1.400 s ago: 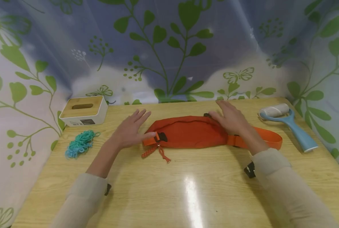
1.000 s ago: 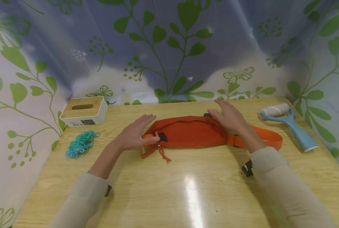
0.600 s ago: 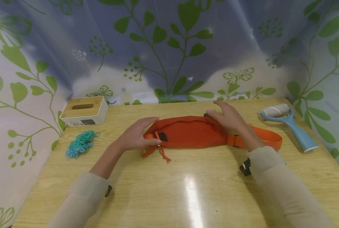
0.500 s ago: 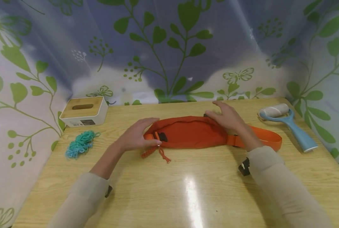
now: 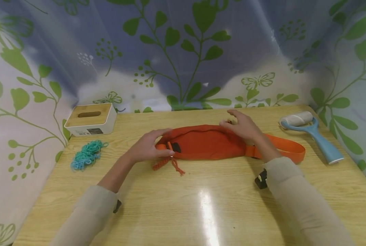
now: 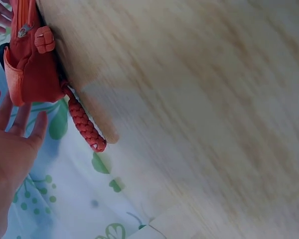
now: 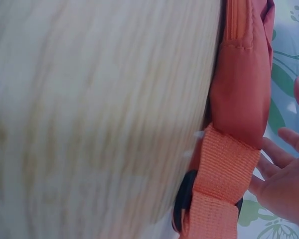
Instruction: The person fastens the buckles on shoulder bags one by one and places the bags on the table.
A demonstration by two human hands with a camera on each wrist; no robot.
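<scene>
An orange-red waist bag [image 5: 207, 145] lies flat on the table. At its left end sit a black buckle [image 5: 175, 147], a braided cord pull [image 5: 160, 164] and a tasselled cord [image 5: 178, 167]. My left hand [image 5: 144, 147] is around that end, thumb in front near the buckle; in the left wrist view its fingers [image 6: 21, 119] are spread and nearly straight beside the fabric. Over the bag's right end is my right hand [image 5: 244, 128], its fingers loosely extended behind the bag in the right wrist view. An orange strap [image 5: 289, 148] loops out to the right beneath that forearm.
A white tissue box with a wooden lid [image 5: 89, 119] stands at the back left, a teal yarn bundle [image 5: 87, 155] in front of it. At right lies a blue-handled lint roller [image 5: 319, 140]. A leaf-patterned curtain [image 5: 183, 61] borders the wooden table [image 5: 170, 212].
My left hand has moved slightly right and down around the bag's left end, its fingers going behind it. The right hand has drifted a little left. The bag stays in place.
</scene>
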